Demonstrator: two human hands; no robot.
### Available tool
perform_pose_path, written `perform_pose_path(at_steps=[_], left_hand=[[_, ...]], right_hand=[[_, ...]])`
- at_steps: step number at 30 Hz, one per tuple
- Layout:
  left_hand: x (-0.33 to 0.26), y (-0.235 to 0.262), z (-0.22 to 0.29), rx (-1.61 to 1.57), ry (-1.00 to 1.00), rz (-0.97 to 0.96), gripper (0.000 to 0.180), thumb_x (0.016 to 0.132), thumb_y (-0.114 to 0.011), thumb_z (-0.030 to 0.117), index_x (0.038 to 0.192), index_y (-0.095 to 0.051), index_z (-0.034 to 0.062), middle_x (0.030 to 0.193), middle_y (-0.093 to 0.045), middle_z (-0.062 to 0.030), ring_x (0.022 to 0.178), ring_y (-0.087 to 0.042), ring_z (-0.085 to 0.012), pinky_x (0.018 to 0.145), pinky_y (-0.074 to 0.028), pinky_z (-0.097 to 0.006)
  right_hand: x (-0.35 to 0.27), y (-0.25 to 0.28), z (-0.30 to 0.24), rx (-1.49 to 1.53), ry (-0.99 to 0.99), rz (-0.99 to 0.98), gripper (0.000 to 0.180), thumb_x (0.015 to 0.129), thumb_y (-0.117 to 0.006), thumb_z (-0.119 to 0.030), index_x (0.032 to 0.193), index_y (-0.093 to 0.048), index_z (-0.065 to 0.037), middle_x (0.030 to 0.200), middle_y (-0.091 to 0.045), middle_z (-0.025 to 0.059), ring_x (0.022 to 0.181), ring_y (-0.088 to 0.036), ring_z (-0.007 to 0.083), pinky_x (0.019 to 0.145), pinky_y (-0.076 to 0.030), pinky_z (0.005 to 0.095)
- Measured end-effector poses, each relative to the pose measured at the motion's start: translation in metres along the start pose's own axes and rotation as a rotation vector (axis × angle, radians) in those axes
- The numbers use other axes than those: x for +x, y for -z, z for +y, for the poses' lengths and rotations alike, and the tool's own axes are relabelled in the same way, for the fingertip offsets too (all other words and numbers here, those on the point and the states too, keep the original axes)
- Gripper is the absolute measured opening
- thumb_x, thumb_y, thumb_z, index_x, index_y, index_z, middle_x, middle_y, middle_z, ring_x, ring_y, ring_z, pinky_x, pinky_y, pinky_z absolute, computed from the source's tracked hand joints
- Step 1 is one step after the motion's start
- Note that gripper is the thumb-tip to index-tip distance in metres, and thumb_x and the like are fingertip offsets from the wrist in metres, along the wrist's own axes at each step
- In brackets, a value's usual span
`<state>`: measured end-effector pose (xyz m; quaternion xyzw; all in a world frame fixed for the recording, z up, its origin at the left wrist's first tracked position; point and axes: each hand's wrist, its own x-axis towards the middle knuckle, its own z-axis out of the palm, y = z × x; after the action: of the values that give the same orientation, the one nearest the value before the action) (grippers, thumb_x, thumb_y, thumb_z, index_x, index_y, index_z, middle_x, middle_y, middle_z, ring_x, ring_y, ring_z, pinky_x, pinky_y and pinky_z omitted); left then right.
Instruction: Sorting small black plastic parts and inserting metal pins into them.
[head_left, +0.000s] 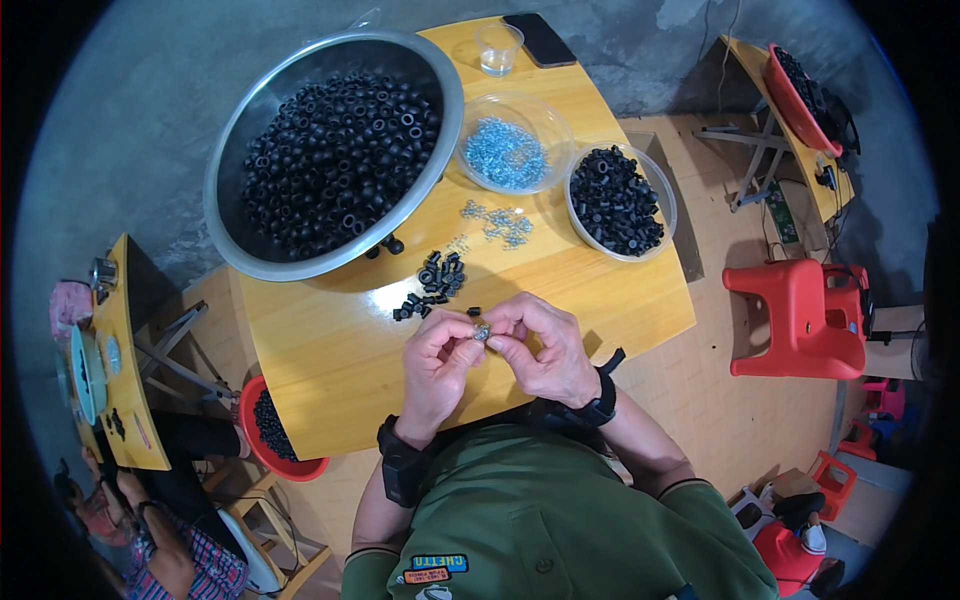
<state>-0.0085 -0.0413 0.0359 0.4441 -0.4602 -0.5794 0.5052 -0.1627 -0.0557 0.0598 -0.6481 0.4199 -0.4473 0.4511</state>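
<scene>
Above the near side of the yellow table [610, 300], the fingers of the left hand [433, 378] and right hand [550, 352] cover most of a small metallic piece [481, 332], too small to identify. The table's near edge is partly hidden behind the arms and the green shirt [570, 520], itself cut off by the lower edge. On the table, scattered pale bits [508, 227] are too tiny for their form to show, and black parts hide the metal basin's [455, 110] floor. Left of the table, a co-worker [200, 550] is cut off by the picture's border; a red basin [315, 468] is partly hidden beneath the tabletop.
</scene>
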Motion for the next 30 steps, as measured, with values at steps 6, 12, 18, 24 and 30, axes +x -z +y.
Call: perform_pose_path(at_steps=[6, 12, 18, 24, 30], left_hand=[[0.000, 0.000, -0.006, 0.084, -0.051, 0.041, 0.010, 0.074, -0.064, -0.006, 0.081, -0.059, -0.0001, 0.085, -0.051, -0.0036, 0.072, -0.049, -0.0081, 0.062, -0.040, -0.020], [0.000, -0.001, -0.004, 0.146, -0.122, 0.114, 0.011, 0.072, -0.066, -0.007, 0.079, -0.060, -0.0004, 0.087, -0.051, -0.0042, 0.073, -0.049, -0.0088, 0.062, -0.040, -0.020], [0.000, -0.004, 0.000, -0.042, 0.026, 0.020, 0.003, 0.081, -0.057, -0.005, 0.082, -0.059, -0.0026, 0.087, -0.052, -0.0050, 0.066, -0.053, -0.0104, 0.060, -0.043, -0.021], [0.004, 0.003, -0.010, -0.099, 0.084, -0.057, 0.010, 0.089, -0.048, 0.001, 0.085, -0.055, -0.0036, 0.084, -0.052, -0.0049, 0.064, -0.054, -0.0101, 0.057, -0.044, -0.022], [0.006, -0.002, -0.001, 0.002, 0.041, -0.011, 0.010, 0.089, -0.047, 0.002, 0.085, -0.056, -0.0013, 0.080, -0.051, -0.0033, 0.063, -0.053, -0.0089, 0.055, -0.043, -0.021]], right_hand=[[0.000, -0.004, 0.000, -0.079, 0.079, 0.065, 0.024, 0.073, -0.055, 0.011, 0.094, -0.055, 0.000, 0.080, -0.055, 0.0093, 0.071, -0.059, 0.0171, 0.058, -0.047, 0.0243], [0.000, -0.006, 0.002, 0.067, -0.061, 0.077, 0.024, 0.073, -0.055, 0.011, 0.094, -0.056, 0.000, 0.079, -0.055, 0.0077, 0.067, -0.056, 0.0138, 0.057, -0.044, 0.0214], [0.002, -0.008, 0.002, 0.039, -0.032, 0.134, 0.025, 0.073, -0.056, 0.011, 0.094, -0.056, -0.002, 0.080, -0.055, 0.0068, 0.066, -0.055, 0.0141, 0.057, -0.044, 0.0225], [0.003, -0.009, 0.002, -0.053, 0.060, 0.122, 0.024, 0.074, -0.056, 0.010, 0.095, -0.056, -0.001, 0.081, -0.054, 0.0086, 0.068, -0.056, 0.0179, 0.057, -0.046, 0.0257], [0.009, 0.001, 0.010, 0.005, -0.032, -0.040, 0.017, 0.076, -0.055, 0.007, 0.090, -0.059, -0.002, 0.081, -0.054, 0.0085, 0.070, -0.055, 0.0176, 0.056, -0.044, 0.0256]])
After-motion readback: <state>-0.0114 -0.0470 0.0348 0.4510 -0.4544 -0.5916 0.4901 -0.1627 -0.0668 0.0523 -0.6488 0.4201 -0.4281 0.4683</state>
